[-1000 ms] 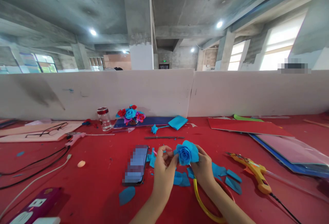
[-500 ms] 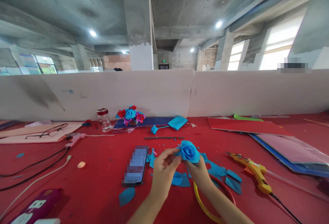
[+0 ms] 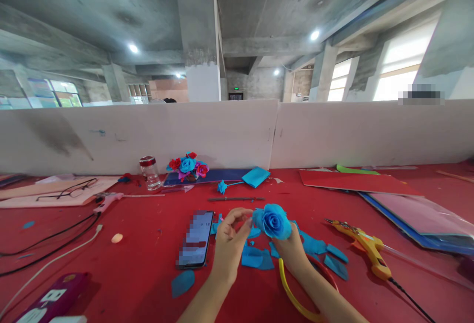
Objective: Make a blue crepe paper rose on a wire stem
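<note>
A blue paper rose [image 3: 273, 221] is held up over the red table [image 3: 140, 244], just in front of me. My right hand [image 3: 292, 251] grips it from below, fingers closed around its base. My left hand [image 3: 229, 244] is beside the rose on its left, thumb and forefinger pinched at the outer petal edge. Several cut blue petal pieces [image 3: 255, 258] lie on the table under and around both hands. A phone [image 3: 196, 239] lies just left of my left hand.
A yellow glue gun [image 3: 365, 246] lies to the right with its cord trailing off. A yellow and red hoop [image 3: 292, 296] sits under my right forearm. At the back stand a small bouquet [image 3: 188, 166], a jar [image 3: 149, 171], coloured sheets [image 3: 355, 182], glasses [image 3: 70, 188]. Cables run at the left.
The rose has turned slightly in my right hand and tilted toward me. My left hand shifted a little left and its fingers pinch at the petal edge.
</note>
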Demonstrator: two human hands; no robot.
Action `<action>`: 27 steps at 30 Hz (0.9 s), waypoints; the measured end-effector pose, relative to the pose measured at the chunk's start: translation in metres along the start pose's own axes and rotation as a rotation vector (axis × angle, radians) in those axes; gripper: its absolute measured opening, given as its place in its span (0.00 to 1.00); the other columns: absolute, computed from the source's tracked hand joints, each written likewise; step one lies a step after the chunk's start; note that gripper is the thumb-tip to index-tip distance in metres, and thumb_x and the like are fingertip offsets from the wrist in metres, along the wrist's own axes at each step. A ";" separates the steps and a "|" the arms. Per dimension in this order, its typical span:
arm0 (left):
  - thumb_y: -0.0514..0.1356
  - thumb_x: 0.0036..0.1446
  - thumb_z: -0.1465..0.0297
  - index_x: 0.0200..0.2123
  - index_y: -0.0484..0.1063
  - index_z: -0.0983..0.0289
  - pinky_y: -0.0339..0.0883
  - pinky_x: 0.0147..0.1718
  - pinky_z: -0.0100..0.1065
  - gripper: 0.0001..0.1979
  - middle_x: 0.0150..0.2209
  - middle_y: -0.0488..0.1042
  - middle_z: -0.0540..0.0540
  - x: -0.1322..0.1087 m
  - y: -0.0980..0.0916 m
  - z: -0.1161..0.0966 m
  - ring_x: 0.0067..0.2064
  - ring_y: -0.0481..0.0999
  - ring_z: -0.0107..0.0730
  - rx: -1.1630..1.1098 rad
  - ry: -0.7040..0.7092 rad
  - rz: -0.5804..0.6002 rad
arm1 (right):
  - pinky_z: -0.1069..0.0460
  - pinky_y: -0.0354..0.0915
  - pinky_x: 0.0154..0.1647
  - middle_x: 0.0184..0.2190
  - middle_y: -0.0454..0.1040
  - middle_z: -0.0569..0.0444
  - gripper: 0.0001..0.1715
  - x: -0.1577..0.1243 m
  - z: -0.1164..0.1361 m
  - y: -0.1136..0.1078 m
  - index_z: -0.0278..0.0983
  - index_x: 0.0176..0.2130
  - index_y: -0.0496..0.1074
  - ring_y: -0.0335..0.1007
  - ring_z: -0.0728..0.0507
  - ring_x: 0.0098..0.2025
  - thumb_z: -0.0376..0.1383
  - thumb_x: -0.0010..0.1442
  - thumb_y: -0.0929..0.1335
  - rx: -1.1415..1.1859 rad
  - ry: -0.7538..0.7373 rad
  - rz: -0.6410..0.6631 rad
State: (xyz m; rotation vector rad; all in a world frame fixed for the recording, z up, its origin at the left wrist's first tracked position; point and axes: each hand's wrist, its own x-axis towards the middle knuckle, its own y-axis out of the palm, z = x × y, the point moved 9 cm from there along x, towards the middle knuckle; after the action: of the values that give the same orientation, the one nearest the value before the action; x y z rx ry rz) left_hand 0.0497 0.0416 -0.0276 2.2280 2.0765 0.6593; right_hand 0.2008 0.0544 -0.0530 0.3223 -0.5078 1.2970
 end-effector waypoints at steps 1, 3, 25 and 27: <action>0.61 0.46 0.65 0.30 0.72 0.64 0.64 0.32 0.26 0.09 0.31 0.71 0.53 -0.002 -0.001 -0.004 0.34 0.69 0.30 0.028 0.030 -0.016 | 0.56 0.62 0.20 0.16 0.66 0.59 0.06 0.000 -0.002 -0.002 0.36 0.22 0.67 0.62 0.49 0.20 0.36 0.47 0.66 -0.018 -0.001 -0.009; 0.61 0.47 0.64 0.29 0.71 0.64 0.64 0.29 0.26 0.09 0.27 0.70 0.52 -0.005 0.000 -0.008 0.30 0.68 0.28 0.079 0.060 -0.022 | 0.55 0.62 0.22 0.18 0.67 0.58 0.04 0.001 -0.006 -0.007 0.36 0.22 0.67 0.62 0.49 0.21 0.35 0.46 0.66 -0.013 0.010 -0.021; 0.60 0.46 0.63 0.29 0.75 0.65 0.66 0.27 0.27 0.11 0.27 0.75 0.55 -0.002 0.000 -0.003 0.29 0.72 0.32 0.199 -0.003 -0.030 | 0.52 0.66 0.28 0.30 0.74 0.49 0.07 -0.007 0.043 -0.008 0.38 0.24 0.72 0.70 0.43 0.30 0.30 0.46 0.64 -0.325 -0.349 -0.021; 0.61 0.46 0.63 0.29 0.75 0.65 0.65 0.26 0.27 0.11 0.26 0.75 0.54 -0.002 0.000 0.004 0.27 0.72 0.30 0.143 -0.058 -0.024 | 0.52 0.66 0.28 0.29 0.73 0.50 0.07 -0.007 0.045 -0.010 0.38 0.23 0.71 0.69 0.44 0.29 0.29 0.46 0.64 -0.312 -0.351 -0.037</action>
State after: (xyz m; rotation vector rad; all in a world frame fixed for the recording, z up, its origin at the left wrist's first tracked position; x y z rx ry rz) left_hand 0.0515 0.0406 -0.0323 2.2596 2.1838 0.4519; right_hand 0.2010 0.0236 -0.0186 0.2968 -0.9848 1.1076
